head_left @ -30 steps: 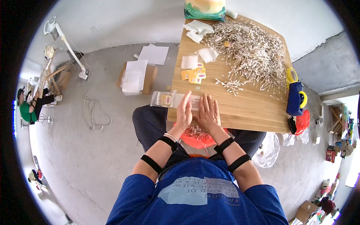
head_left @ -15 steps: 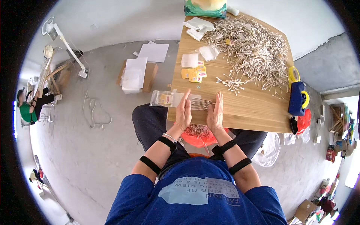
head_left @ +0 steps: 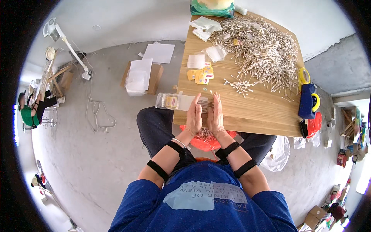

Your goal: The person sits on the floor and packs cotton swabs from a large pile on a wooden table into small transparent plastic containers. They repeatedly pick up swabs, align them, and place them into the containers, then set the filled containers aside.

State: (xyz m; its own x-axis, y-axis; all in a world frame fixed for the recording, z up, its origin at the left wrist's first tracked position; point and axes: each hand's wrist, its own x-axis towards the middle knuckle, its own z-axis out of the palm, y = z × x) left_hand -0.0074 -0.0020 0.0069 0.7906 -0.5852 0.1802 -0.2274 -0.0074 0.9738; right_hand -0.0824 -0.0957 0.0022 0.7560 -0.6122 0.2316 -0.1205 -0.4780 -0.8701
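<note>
The row of thin white cotton swabs (head_left: 206, 103) is mostly hidden between the left hand (head_left: 194, 116) and right hand (head_left: 215, 116). Behind the swabs, the green-and-yellow box (head_left: 211, 7) is cut off by the picture's top edge.

A makeshift packing workshop, this: bare concrete floor (head_left: 96, 166), plain pale walls, a wooden table (head_left: 255, 112) heaped with loose cotton swabs (head_left: 262, 50), small clear bags (head_left: 197, 61) and yellow labels (head_left: 201, 74), cardboard boxes (head_left: 142, 77) beside it, another worker (head_left: 29, 112) seated well apart.
</note>
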